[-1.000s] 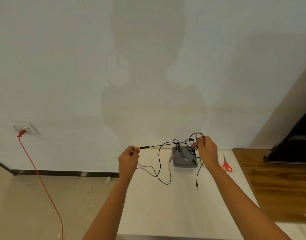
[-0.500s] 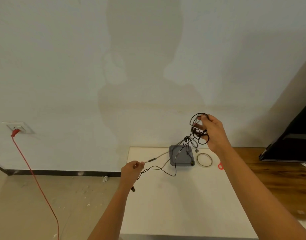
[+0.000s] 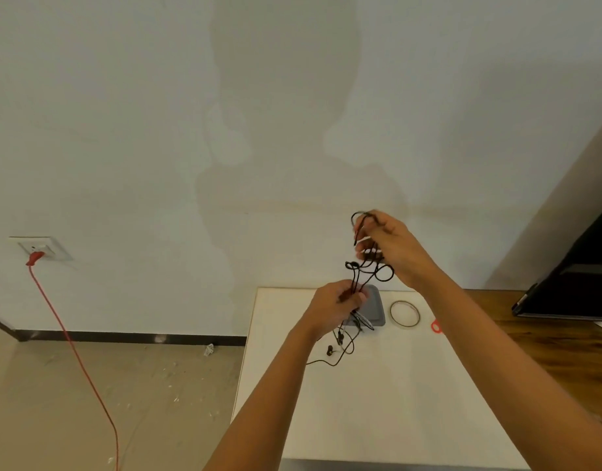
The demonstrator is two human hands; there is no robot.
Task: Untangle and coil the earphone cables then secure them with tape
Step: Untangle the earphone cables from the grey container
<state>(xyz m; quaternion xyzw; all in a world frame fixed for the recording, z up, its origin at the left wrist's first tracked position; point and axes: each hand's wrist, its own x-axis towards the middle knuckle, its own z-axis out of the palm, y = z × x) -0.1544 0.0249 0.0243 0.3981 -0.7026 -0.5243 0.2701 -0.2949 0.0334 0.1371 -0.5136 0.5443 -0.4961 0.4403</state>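
Above the white table [image 3: 377,402], I see the tangled black earphone cables [image 3: 355,277] stretched between both hands. The right hand [image 3: 391,243] pinches the upper loops, and the left hand [image 3: 337,307] below grips the strands, with loose ends trailing onto the tabletop. The tape roll [image 3: 392,314] lies just beside a grey box [image 3: 376,307].

earphone cables [image 3: 354,280]: thin, black, tangled loops, strung in air between right hand [image 3: 391,239] above and left hand [image 3: 337,302] below, earbud ends trailing onto table [image 3: 377,419] | tape [image 3: 391,313]: clear roll, lying flat, just right of cables
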